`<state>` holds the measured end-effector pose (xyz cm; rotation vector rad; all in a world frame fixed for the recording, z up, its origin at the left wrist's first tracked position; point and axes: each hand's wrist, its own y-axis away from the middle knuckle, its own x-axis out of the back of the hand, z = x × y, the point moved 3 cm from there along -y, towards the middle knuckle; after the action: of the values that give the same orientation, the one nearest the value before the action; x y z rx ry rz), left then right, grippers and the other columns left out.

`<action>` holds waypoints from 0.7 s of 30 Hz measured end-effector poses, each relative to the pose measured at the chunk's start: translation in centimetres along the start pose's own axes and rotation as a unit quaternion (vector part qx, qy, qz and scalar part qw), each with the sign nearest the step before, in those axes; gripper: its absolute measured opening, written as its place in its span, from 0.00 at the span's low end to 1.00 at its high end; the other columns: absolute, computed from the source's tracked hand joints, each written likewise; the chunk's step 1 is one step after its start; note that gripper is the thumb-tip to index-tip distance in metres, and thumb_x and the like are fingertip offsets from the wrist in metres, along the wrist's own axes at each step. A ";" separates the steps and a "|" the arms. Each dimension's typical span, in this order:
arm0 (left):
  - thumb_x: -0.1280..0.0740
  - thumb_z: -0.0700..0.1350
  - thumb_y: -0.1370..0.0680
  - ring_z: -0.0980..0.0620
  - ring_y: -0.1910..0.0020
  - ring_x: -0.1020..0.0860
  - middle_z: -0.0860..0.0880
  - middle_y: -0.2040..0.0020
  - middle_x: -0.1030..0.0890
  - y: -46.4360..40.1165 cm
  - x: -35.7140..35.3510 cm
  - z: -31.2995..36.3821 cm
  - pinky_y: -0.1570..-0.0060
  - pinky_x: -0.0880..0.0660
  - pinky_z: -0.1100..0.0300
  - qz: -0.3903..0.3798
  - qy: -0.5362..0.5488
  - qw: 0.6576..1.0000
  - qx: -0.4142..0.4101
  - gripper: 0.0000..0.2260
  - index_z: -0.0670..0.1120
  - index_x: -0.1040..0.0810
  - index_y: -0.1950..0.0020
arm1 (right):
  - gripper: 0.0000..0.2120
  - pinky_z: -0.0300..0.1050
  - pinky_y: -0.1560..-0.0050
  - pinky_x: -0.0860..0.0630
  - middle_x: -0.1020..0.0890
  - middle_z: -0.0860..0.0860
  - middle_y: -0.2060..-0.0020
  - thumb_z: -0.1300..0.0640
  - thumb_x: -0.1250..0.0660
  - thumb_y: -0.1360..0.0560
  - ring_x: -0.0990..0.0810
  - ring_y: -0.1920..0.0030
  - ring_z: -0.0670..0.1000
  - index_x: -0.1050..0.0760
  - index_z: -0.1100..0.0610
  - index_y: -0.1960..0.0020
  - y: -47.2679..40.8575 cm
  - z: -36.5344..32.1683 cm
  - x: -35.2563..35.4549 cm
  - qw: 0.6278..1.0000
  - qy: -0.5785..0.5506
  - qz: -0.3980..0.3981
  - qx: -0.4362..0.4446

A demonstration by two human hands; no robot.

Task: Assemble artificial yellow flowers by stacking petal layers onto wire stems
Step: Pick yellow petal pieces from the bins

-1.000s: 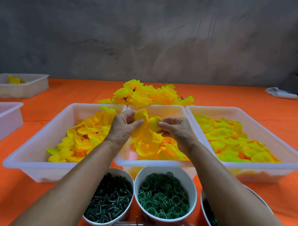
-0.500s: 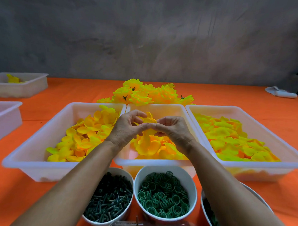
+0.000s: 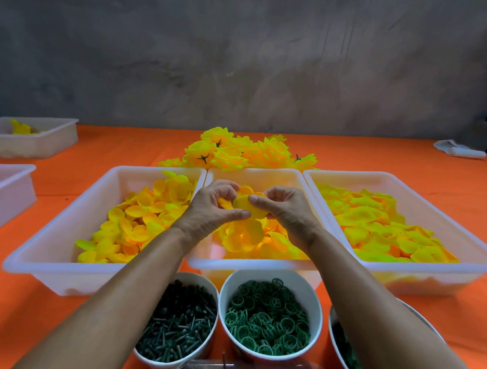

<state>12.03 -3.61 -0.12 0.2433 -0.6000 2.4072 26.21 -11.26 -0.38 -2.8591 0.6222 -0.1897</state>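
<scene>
Five white plastic trays (image 3: 51, 270) sit on the orange table: three in front, two at left. Three white bowls (image 3: 314, 301) stand nearest. Two hands (image 3: 207, 210) are in view.

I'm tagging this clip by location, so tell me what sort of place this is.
Likely a small craft workshop's assembly table. Three white trays hold sorted yellow petals, bowls hold green plastic parts, and finished flowers are piled behind. Both hands pinch a petal layer over the middle tray.

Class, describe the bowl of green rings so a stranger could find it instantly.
Start at the middle white tray on the orange table. Directly in front stands a white bowl of green rings. The neighbouring left bowl holds dark sticks instead.
</scene>
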 end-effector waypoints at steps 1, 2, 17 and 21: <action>0.24 0.37 0.33 0.52 0.43 0.25 0.51 0.38 0.24 0.0 0.1 -0.1 0.45 0.29 0.54 -0.006 -0.005 1.000 0.000 0.14 0.48 0.28 0.65 | 0.08 0.32 0.71 0.31 0.23 0.46 0.73 0.60 0.27 0.30 0.27 0.72 0.41 0.25 0.57 0.65 0.1 0.0 -0.1 1.000 -0.003 -0.008 0.002; 0.24 0.38 0.33 0.54 0.40 0.26 0.52 0.38 0.24 -0.1 0.1 -0.2 0.43 0.31 0.55 -0.015 -0.001 1.000 0.004 0.13 0.48 0.28 0.65 | 0.07 0.32 0.70 0.30 0.22 0.46 0.73 0.59 0.28 0.29 0.26 0.71 0.41 0.24 0.57 0.64 0.1 0.0 -0.2 1.000 -0.006 -0.021 0.003; 0.30 0.35 0.27 0.63 0.61 0.22 0.51 0.58 0.19 -0.3 0.2 -0.6 0.60 0.25 0.69 0.017 0.072 0.997 0.002 0.07 0.48 0.21 0.55 | 0.10 0.35 0.72 0.29 0.22 0.48 0.70 0.57 0.24 0.33 0.25 0.73 0.43 0.25 0.58 0.59 0.1 0.5 -0.3 0.996 0.025 -0.034 -0.076; 0.29 0.36 0.28 0.60 0.61 0.20 0.49 0.57 0.18 -0.2 0.1 -0.7 0.61 0.23 0.67 0.005 0.081 0.996 0.018 0.09 0.45 0.21 0.50 | 0.08 0.35 0.72 0.28 0.20 0.47 0.73 0.62 0.25 0.33 0.23 0.73 0.43 0.24 0.59 0.63 -0.1 0.5 -0.2 0.998 -0.006 -0.029 -0.047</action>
<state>12.06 -3.04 -0.61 0.0578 -0.4849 2.4212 26.14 -11.00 -0.90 -2.9681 0.5614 -0.1547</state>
